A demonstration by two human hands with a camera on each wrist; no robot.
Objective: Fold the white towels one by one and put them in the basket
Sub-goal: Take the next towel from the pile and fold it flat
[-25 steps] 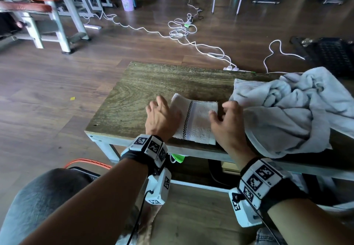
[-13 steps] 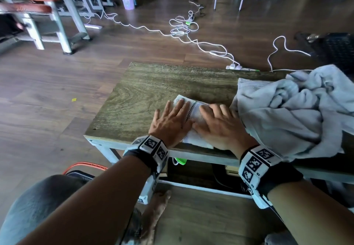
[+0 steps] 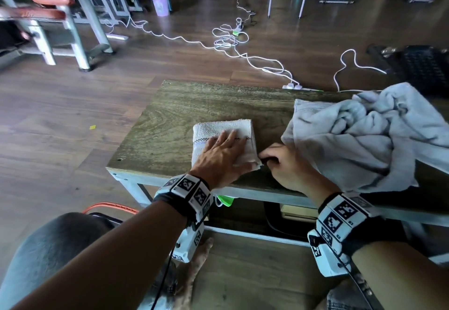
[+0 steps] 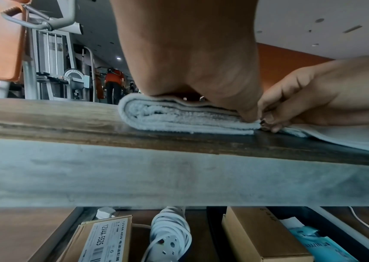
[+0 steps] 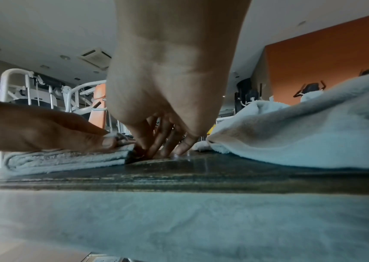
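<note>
folded towel (image 3: pixel 222 129): white, black-checked stripe. towel heap (image 3: pixel 369 135): pale grey-white. tabletop (image 3: pixel 184 105): olive-brown woodgrain. wristbands (image 3: pixel 192 189): black-white square markers. floor cables (image 3: pixel 226 41): white.

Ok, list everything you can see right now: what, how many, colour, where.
folded towel: one, white with a chequered stripe, near edge of the table
towel pile: unfolded, pale grey-white, count unclear, table's right side
table: one, wood top, pale frame
cardboard boxes: two, brown, under the table
power strip: one, white, between the boxes
cables: white, floor beyond the table
cup: one, lilac, far floor
basket: not in view
left hand: flat on the folded towel
right hand: fingertips at that towel's right corner
</note>
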